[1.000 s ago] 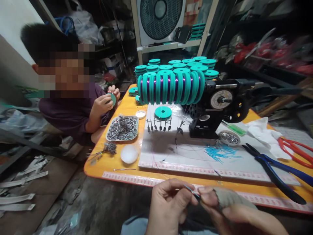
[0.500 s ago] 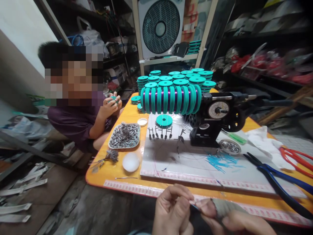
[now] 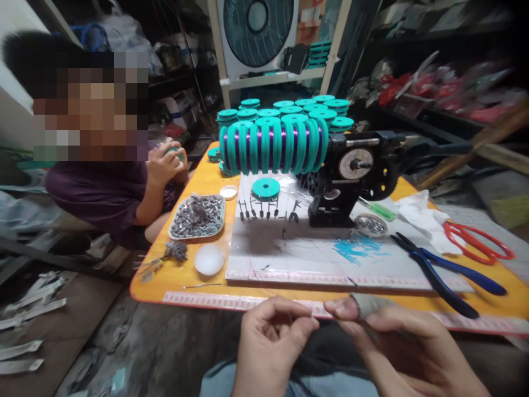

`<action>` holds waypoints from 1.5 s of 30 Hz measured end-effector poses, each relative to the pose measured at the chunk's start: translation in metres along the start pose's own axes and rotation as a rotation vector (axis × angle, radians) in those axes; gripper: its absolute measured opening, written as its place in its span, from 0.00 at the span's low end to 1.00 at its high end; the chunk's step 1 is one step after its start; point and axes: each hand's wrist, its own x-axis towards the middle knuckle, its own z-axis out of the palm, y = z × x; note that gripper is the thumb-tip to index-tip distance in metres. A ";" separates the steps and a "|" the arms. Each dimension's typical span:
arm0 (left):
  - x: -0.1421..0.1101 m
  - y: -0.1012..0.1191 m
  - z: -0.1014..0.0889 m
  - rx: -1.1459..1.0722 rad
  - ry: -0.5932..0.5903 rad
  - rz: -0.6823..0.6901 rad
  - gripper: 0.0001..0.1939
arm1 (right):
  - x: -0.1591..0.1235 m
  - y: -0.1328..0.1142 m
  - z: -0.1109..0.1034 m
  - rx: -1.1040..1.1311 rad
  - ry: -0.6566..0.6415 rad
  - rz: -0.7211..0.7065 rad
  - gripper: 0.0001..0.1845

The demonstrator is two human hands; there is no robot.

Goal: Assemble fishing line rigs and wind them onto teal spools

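Note:
My left hand (image 3: 275, 339) is closed in a pinch at the front edge of the table, thumb against forefinger. Facing it, fingertips a short gap away, my right hand (image 3: 407, 336) pinches too, with a pale wrap round one finger. Whatever thin thing either holds is too small to make out. Beyond them lies a grey-white board (image 3: 281, 259) with thin threads across it. A black winding machine (image 3: 336, 187) stands on the board and carries a row of green spools (image 3: 273, 146) wound with purple line. One flat green spool (image 3: 265, 188) rests below the row.
To the right lie blue-handled pliers (image 3: 438, 273), red-handled scissors (image 3: 475, 242) and a small dish of metal bits (image 3: 371, 225). Blue pieces (image 3: 355, 249) are scattered on the board. At left stand a tray of grey weights (image 3: 197, 218) and a white dome (image 3: 209, 259). A person (image 3: 97, 193) sits there holding something green.
My hands have moved apart slightly, and a thin bluish piece seen between them before no longer shows. The view has shifted, so the table sits higher and further left.

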 end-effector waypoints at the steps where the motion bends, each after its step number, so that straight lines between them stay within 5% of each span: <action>1: 0.000 0.000 -0.002 0.041 -0.042 0.026 0.14 | 0.001 -0.002 -0.001 -0.004 -0.024 -0.010 0.15; 7: 0.001 -0.001 -0.008 0.149 -0.133 0.110 0.02 | -0.001 0.001 -0.010 -0.064 -0.202 -0.035 0.16; 13: -0.003 -0.001 -0.002 0.132 -0.119 0.199 0.02 | -0.001 0.000 -0.014 -0.098 -0.271 -0.065 0.18; 24: -0.005 0.003 -0.003 0.186 -0.147 0.187 0.02 | -0.003 -0.001 -0.015 -0.050 -0.275 -0.030 0.20; 38: -0.004 0.003 -0.007 0.261 -0.168 0.198 0.03 | 0.008 -0.006 -0.021 -0.298 -0.436 -0.341 0.17; 45: -0.007 0.001 -0.007 0.269 -0.101 0.116 0.01 | 0.008 -0.006 -0.018 -0.235 -0.345 -0.251 0.16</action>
